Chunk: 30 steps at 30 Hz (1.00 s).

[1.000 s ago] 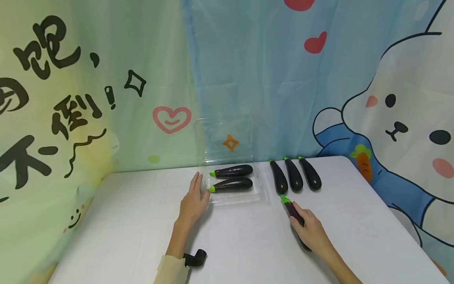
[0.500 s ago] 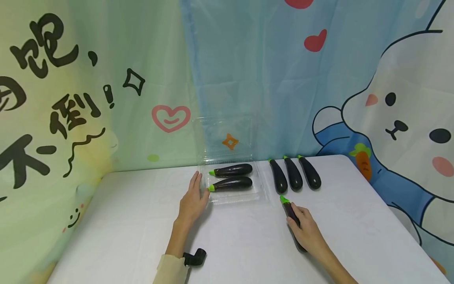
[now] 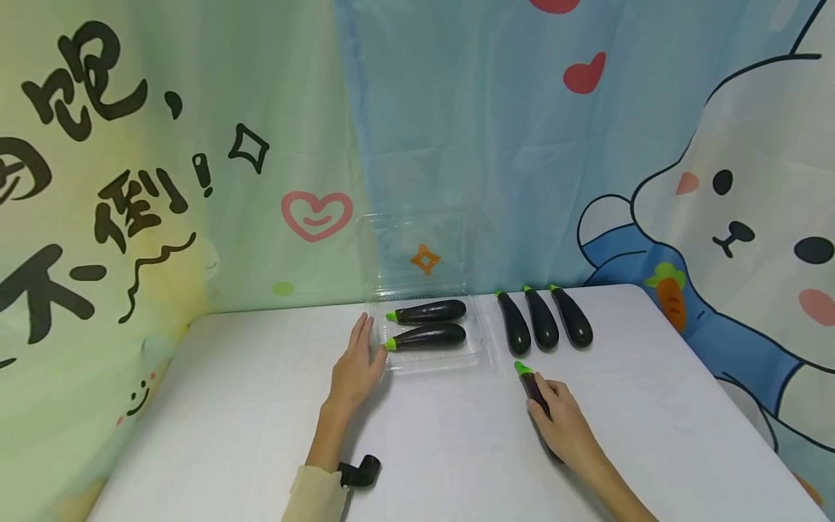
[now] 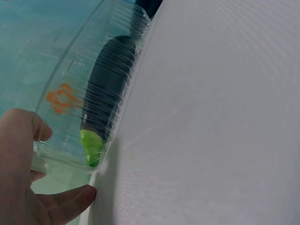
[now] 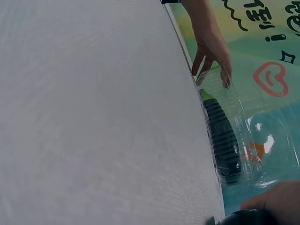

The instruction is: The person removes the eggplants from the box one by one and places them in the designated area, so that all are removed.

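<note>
My right grip (image 3: 566, 420) clasps one eggplant (image 3: 535, 391) round its body, its green stem pointing away from me; whether it touches the counter (image 3: 228, 420), I can't tell. That stem sits just beside the leftmost of three eggplants (image 3: 514, 324) standing off in a row — a careless forward push could set that one rolling. The skin looks glossy, so a slack hold might let mine swivel. My left grip (image 3: 355, 370) is released, fingers resting along the clear box (image 3: 430, 362), where two more eggplants (image 3: 430, 336) lie. Leaning there could slide so light a box, or jolt its raised lid (image 3: 391, 250) down.
</note>
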Motion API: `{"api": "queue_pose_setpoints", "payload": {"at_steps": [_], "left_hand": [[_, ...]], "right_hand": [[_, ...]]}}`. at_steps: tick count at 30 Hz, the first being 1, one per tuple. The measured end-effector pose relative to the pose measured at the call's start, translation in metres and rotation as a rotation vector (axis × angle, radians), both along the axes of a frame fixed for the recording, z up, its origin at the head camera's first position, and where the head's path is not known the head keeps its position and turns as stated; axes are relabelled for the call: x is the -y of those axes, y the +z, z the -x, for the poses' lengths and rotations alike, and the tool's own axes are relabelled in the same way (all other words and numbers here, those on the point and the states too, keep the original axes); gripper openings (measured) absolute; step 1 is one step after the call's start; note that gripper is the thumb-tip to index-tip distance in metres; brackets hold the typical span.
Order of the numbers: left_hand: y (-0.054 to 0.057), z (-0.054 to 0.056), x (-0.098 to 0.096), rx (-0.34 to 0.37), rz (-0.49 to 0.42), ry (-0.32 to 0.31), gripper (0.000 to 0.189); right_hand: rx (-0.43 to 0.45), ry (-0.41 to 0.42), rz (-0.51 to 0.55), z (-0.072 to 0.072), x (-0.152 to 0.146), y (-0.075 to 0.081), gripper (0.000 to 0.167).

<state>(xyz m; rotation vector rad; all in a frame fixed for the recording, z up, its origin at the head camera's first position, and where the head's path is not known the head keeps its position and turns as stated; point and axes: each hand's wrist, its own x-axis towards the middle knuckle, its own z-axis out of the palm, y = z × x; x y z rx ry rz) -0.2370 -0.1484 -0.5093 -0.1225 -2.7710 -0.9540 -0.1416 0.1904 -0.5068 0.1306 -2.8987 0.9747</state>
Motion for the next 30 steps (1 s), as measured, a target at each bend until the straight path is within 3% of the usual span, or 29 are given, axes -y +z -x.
{"api": "queue_pose_setpoints", "payload": {"at_steps": [9, 20, 30], "left_hand": [[0.0004, -0.0002, -0.0003, 0.003, 0.005, 0.002, 0.062], [-0.0002, -0.0001, 0.0000, 0.011, 0.003, -0.001, 0.062], [-0.0015, 0.0010, 0.0004, -0.003, 0.003, 0.005, 0.062]], "right_hand": [[-0.016, 0.008, -0.032, -0.0019, 0.0014, 0.0019, 0.053], [0.015, 0.022, -0.015, -0.0018, 0.0001, 0.0044, 0.057], [0.044, 0.019, -0.060, -0.0011, 0.0016, 0.0044, 0.061]]}}
